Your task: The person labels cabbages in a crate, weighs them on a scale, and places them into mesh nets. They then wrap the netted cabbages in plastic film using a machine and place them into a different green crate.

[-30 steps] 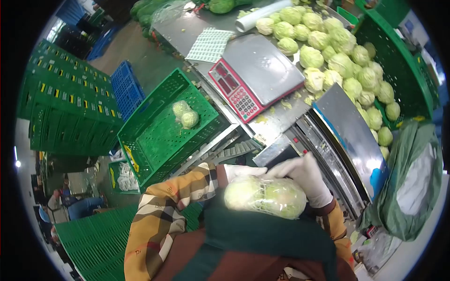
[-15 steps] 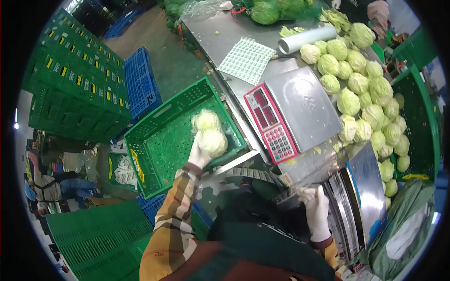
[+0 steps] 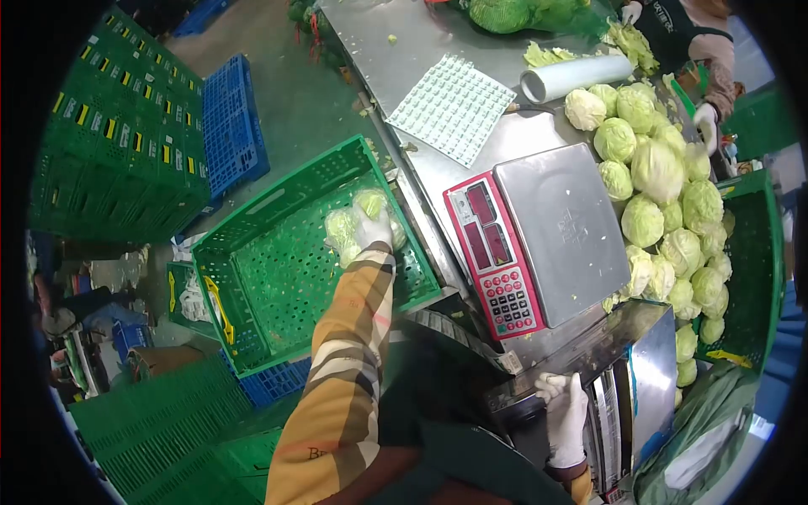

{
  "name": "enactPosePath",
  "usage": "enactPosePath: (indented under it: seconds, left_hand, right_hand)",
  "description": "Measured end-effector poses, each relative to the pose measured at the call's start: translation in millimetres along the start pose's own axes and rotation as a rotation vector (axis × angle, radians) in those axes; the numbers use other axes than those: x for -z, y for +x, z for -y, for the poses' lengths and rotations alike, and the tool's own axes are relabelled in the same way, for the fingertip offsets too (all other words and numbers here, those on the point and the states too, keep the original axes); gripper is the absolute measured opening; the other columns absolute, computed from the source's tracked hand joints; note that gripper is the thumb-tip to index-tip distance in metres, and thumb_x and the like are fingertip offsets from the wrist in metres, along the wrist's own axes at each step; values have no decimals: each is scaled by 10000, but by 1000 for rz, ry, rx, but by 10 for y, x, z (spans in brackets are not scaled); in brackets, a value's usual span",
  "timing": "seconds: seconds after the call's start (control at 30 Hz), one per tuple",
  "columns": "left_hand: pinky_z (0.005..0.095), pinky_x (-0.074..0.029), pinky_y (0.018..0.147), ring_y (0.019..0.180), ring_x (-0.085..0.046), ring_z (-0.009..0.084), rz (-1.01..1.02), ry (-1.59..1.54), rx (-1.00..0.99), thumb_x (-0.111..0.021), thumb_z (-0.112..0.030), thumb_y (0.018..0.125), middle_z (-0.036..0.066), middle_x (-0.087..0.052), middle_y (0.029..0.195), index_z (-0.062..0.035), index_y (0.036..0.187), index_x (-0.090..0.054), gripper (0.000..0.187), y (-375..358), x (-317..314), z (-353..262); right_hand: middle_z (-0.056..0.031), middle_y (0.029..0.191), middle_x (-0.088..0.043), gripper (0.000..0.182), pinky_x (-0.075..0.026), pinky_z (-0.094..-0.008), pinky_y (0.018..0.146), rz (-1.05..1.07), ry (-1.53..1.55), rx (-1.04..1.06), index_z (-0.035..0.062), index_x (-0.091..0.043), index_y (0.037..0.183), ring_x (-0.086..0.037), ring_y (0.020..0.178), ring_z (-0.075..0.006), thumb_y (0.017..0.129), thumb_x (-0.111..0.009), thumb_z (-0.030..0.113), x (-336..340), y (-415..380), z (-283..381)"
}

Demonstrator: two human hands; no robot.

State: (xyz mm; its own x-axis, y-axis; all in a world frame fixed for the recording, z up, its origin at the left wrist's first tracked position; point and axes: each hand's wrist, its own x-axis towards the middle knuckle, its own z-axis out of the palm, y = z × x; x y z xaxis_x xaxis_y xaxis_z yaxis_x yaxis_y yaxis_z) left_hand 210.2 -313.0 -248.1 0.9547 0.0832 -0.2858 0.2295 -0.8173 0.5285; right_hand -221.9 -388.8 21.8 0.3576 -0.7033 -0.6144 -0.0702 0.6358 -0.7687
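My left hand (image 3: 372, 229), in a white glove, reaches into the green crate (image 3: 252, 278) and rests on a netted pack of cabbages (image 3: 343, 234) lying at the crate's far right corner. More netted cabbage shows just beyond my fingers. The plaid sleeve stretches from my body to the crate. My right hand (image 3: 562, 406), also gloved, lies at the edge of a metal sealing machine (image 3: 627, 396) near my body, its fingers curled over the rim.
A red-faced weighing scale (image 3: 539, 236) stands on the steel table. To its right lie several loose cabbages (image 3: 665, 194). A film roll (image 3: 576, 76) and a label sheet (image 3: 454, 105) are farther back. Stacked green crates (image 3: 109, 143) stand on the left. Another person's sleeve (image 3: 711, 59) is at the top right.
My left hand carried the netted cabbages from my chest out into the green crate and set them down beside the earlier pack. My right hand dropped onto the machine's edge.
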Motion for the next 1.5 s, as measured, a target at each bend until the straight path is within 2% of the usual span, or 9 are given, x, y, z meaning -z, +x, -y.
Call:
enactPosePath:
  seconds: [0.23,0.33,0.5,0.67,0.87,1.0,1.17,1.3,1.5]
  left_hand:
    - [592,-391,949,1337,-304,458,79,463,52,-544,-511,888,335,-328,1411,-155,1539,-27,905,-8,-279,26]
    - [604,-389,940,1316,-327,462,-70,478,-32,-554,-499,882,352,-350,1360,-157,1539,-22,911,174,-637,416]
    - [535,-306,1061,1239,-428,488,290,342,-206,-515,-456,862,320,-478,1316,1,1491,-131,866,554,-206,601]
    - [445,-310,1094,1286,-421,403,-236,-221,-484,-561,-276,924,286,-437,1381,64,1407,-338,631,-447,628,-545]
    - [400,-222,1146,1382,-305,319,248,-617,-1178,-695,-115,838,226,-327,1479,49,1449,-279,756,-2245,523,-2542]
    - [436,-202,1155,1403,-214,425,490,-445,-1334,-824,-374,672,298,-243,1498,-20,1517,-92,1172,-2984,-91,-3387]
    - [454,-349,1065,1258,-414,406,387,-29,-1371,-859,-466,541,275,-429,1336,-29,1433,-340,1121,-3222,-655,-3750]
    - [448,-412,1002,1173,-493,373,390,-98,-1414,-872,-450,530,248,-518,1224,-4,1344,-436,1025,-3140,-771,-3861]
    - [345,-447,959,1133,-538,243,821,-675,-993,-872,-227,667,171,-528,1241,47,1314,-436,827,-3251,-835,-3810]
  right_hand:
    - [-174,977,-662,430,-514,-333,745,-6,-24,59,-27,-611,943,-654,845,-233,1017,-446,362,7,37,146]
    - [-182,988,-663,429,-515,-332,741,-54,-3,66,-31,-617,939,-653,838,-230,1018,-446,354,80,37,134]
    - [-188,1029,-687,478,-500,-319,773,-40,1,48,-74,-660,969,-668,883,-227,1025,-421,335,186,-8,78]
    - [-145,1016,-704,410,-503,-293,807,8,-32,44,-68,-666,1013,-670,917,-199,1027,-431,267,220,-121,129]
    - [-77,964,-709,319,-490,-263,824,72,-224,147,2,-698,1060,-640,889,-126,1009,-443,189,445,-314,373]
    - [-70,975,-706,246,-494,-257,860,44,-276,217,-15,-685,1071,-644,915,-125,978,-511,131,751,-451,563]
    - [-86,992,-704,245,-499,-258,864,-109,-214,273,-15,-684,1067,-654,906,-136,973,-510,129,1250,-661,529]
    - [-90,1001,-706,244,-500,-260,859,-176,-168,284,-14,-686,1063,-657,914,-141,969,-509,125,1611,-750,445]
    - [-96,995,-706,259,-502,-257,845,-162,-143,350,-21,-683,1066,-653,910,-135,971,-504,141,1849,-735,471]
